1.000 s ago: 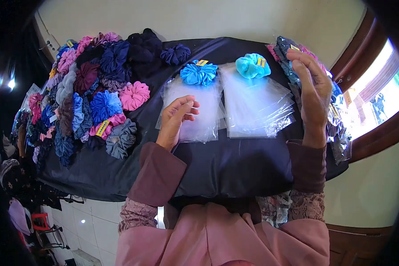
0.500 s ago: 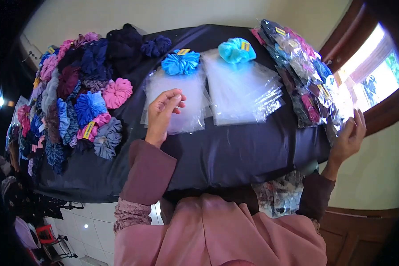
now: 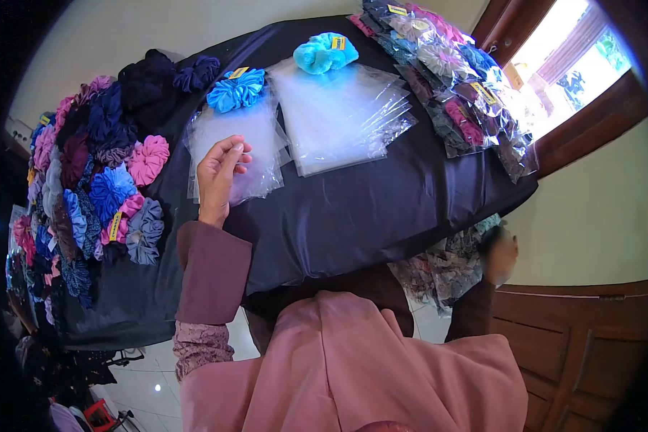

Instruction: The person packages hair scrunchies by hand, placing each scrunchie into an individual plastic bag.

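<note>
My left hand (image 3: 221,173) is raised over a stack of clear plastic bags (image 3: 255,176), its fingers curled and its thumb against them. Nothing shows in its grip. A bright blue scrunchie (image 3: 236,90) with a yellow tag lies on that stack's far end. Beside it, a fluffy turquoise scrunchie (image 3: 324,54) rests on a second stack of larger clear bags (image 3: 338,122). My right hand (image 3: 502,258) is low at the right, past the table's near edge and beside bagged items (image 3: 439,270) below. Motion blurs its fingers, and a dark smear is next to them.
Loose scrunchies (image 3: 111,191) in many colours are heaped on the left of the black-covered table (image 3: 353,209). Bagged scrunchies (image 3: 446,72) are piled at the far right, near a window (image 3: 572,54). A wooden door or cabinet (image 3: 554,324) stands at the lower right.
My right hand has moved down and inward from the bagged pile to below the table edge. The left hand keeps its curled pose over the bags. The view has shifted to the right.
</note>
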`<action>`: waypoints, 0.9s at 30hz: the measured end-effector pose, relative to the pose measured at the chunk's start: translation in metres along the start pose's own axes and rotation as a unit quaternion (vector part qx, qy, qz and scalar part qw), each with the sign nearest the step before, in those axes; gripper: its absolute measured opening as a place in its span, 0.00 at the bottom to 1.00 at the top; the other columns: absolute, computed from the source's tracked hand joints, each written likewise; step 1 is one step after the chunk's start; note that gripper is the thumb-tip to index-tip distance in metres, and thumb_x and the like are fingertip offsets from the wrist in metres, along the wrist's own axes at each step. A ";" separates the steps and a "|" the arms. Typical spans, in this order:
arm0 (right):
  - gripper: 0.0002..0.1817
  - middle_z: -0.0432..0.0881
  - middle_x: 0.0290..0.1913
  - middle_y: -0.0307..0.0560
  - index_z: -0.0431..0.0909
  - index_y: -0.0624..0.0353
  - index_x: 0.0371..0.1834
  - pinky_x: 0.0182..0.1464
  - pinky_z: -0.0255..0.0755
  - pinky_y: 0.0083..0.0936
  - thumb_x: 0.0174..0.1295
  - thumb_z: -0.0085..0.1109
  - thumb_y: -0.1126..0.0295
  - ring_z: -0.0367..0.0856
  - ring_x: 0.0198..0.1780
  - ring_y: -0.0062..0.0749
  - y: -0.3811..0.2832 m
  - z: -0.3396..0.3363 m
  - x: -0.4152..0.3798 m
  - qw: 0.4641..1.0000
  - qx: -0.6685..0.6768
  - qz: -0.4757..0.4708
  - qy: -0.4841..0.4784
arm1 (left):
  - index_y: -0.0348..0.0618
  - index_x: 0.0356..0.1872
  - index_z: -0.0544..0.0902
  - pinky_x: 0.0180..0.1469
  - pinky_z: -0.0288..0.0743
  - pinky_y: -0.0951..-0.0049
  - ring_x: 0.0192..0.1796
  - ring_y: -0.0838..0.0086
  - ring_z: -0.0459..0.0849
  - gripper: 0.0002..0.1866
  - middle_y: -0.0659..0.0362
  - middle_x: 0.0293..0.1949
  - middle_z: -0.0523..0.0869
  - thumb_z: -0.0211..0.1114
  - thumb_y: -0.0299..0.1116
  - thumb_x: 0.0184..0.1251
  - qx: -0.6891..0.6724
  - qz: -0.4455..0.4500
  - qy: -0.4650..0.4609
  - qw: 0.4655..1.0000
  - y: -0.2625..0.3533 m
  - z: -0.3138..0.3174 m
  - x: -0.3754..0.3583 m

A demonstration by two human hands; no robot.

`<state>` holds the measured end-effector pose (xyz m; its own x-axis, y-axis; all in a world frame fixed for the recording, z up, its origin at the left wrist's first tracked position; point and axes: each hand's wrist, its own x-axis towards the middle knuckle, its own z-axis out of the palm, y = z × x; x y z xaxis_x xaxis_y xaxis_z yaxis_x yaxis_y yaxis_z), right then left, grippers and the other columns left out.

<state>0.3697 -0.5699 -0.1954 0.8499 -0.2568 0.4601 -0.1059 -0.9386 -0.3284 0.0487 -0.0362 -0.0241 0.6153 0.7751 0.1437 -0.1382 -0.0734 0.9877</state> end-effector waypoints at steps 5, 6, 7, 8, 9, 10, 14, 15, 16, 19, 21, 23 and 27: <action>0.35 0.67 0.64 0.56 0.62 0.53 0.66 0.56 0.62 0.56 0.62 0.46 0.41 0.66 0.61 0.56 0.007 0.026 -0.022 0.989 -0.126 -0.021 -0.075 | 0.39 0.48 0.80 0.38 0.71 0.82 0.37 0.81 0.80 0.12 0.59 0.39 0.84 0.60 0.32 0.67 0.011 -0.008 0.001 1.000 -0.003 -0.001 0.000; 0.35 0.68 0.63 0.56 0.63 0.53 0.66 0.55 0.63 0.55 0.62 0.48 0.41 0.67 0.60 0.56 0.008 0.026 -0.021 0.989 -0.130 -0.024 -0.064 | 0.39 0.48 0.80 0.38 0.71 0.82 0.37 0.81 0.80 0.12 0.59 0.39 0.84 0.60 0.32 0.67 0.012 -0.006 0.003 1.000 -0.003 -0.001 0.000; 0.35 0.69 0.62 0.56 0.64 0.53 0.65 0.55 0.64 0.54 0.61 0.49 0.42 0.68 0.59 0.56 0.005 0.024 -0.022 0.989 -0.134 -0.026 -0.053 | 0.39 0.48 0.80 0.38 0.71 0.82 0.37 0.81 0.80 0.12 0.59 0.39 0.84 0.60 0.32 0.67 0.008 -0.006 -0.002 1.000 -0.004 -0.001 0.001; 0.35 0.69 0.62 0.56 0.64 0.53 0.65 0.55 0.64 0.54 0.61 0.49 0.42 0.68 0.59 0.56 0.002 0.021 -0.022 0.989 -0.132 -0.027 -0.054 | 0.39 0.48 0.80 0.38 0.71 0.82 0.37 0.81 0.80 0.12 0.59 0.39 0.84 0.60 0.32 0.67 0.005 -0.007 -0.006 1.000 -0.004 -0.001 0.001; 0.35 0.71 0.60 0.56 0.65 0.54 0.64 0.54 0.65 0.53 0.59 0.52 0.43 0.69 0.57 0.57 -0.001 0.017 -0.022 0.988 -0.137 -0.048 -0.046 | 0.39 0.48 0.80 0.38 0.71 0.82 0.37 0.81 0.80 0.12 0.59 0.39 0.84 0.60 0.32 0.67 0.005 -0.006 -0.004 1.000 -0.003 -0.001 0.000; 0.35 0.72 0.59 0.57 0.66 0.56 0.63 0.54 0.66 0.52 0.58 0.55 0.44 0.71 0.56 0.58 -0.003 0.015 -0.022 0.987 -0.142 -0.069 -0.038 | 0.39 0.48 0.80 0.38 0.71 0.82 0.37 0.81 0.80 0.12 0.59 0.39 0.84 0.60 0.32 0.67 0.011 -0.002 -0.008 1.000 -0.003 0.000 0.000; 0.35 0.75 0.55 0.61 0.67 0.60 0.61 0.51 0.69 0.49 0.56 0.58 0.49 0.73 0.52 0.60 0.008 0.023 -0.017 0.992 -0.093 -0.085 -0.017 | 0.38 0.48 0.79 0.38 0.71 0.82 0.37 0.81 0.80 0.12 0.60 0.39 0.84 0.59 0.31 0.67 0.021 0.001 -0.012 1.000 -0.004 0.000 0.000; 0.34 0.74 0.54 0.64 0.66 0.64 0.61 0.52 0.69 0.48 0.57 0.58 0.51 0.73 0.52 0.62 0.011 0.024 -0.015 0.997 -0.036 -0.065 -0.034 | 0.38 0.48 0.79 0.38 0.71 0.82 0.37 0.81 0.80 0.12 0.60 0.39 0.84 0.59 0.31 0.67 0.022 0.003 -0.010 1.000 -0.003 0.000 0.000; 0.34 0.74 0.54 0.66 0.65 0.67 0.61 0.52 0.68 0.47 0.58 0.57 0.53 0.73 0.52 0.63 0.012 0.024 -0.012 0.997 0.021 -0.044 -0.052 | 0.38 0.48 0.79 0.38 0.71 0.82 0.37 0.81 0.80 0.12 0.60 0.39 0.84 0.59 0.31 0.67 0.022 0.005 -0.011 1.000 -0.002 0.000 -0.001; 0.34 0.73 0.54 0.70 0.63 0.72 0.61 0.54 0.67 0.47 0.61 0.54 0.54 0.73 0.52 0.64 0.011 0.025 -0.007 0.979 0.184 0.079 0.033 | 0.38 0.48 0.79 0.38 0.71 0.82 0.37 0.81 0.80 0.12 0.60 0.39 0.84 0.59 0.31 0.67 0.020 0.007 -0.012 1.000 -0.002 0.001 -0.001; 0.34 0.71 0.57 0.70 0.60 0.73 0.63 0.58 0.64 0.43 0.64 0.50 0.54 0.71 0.56 0.62 0.010 0.021 -0.002 0.967 0.224 0.095 0.081 | 0.38 0.48 0.79 0.38 0.71 0.82 0.37 0.81 0.80 0.12 0.60 0.39 0.84 0.59 0.31 0.67 0.017 0.006 -0.015 1.000 -0.003 0.000 -0.001; 0.34 0.66 0.62 0.68 0.58 0.71 0.66 0.60 0.62 0.39 0.65 0.48 0.54 0.70 0.58 0.56 -0.026 -0.020 0.009 0.917 0.330 0.197 0.107 | 0.39 0.48 0.80 0.38 0.71 0.82 0.37 0.82 0.80 0.11 0.60 0.39 0.84 0.59 0.31 0.67 0.021 0.009 -0.017 1.000 -0.003 0.000 -0.001; 0.31 0.67 0.61 0.56 0.59 0.68 0.66 0.60 0.63 0.35 0.63 0.52 0.61 0.71 0.58 0.44 -0.114 -0.096 0.033 0.774 0.601 0.156 0.126 | 0.39 0.48 0.80 0.38 0.71 0.81 0.37 0.82 0.80 0.11 0.60 0.39 0.84 0.59 0.31 0.67 0.032 0.013 -0.018 0.999 0.000 0.003 -0.002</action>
<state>0.3606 -0.4933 -0.0633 0.7358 -0.6070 0.3003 0.3996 0.0312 -0.9162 0.0500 -0.0394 -0.0238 0.6395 0.7499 0.1695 -0.1049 -0.1333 0.9855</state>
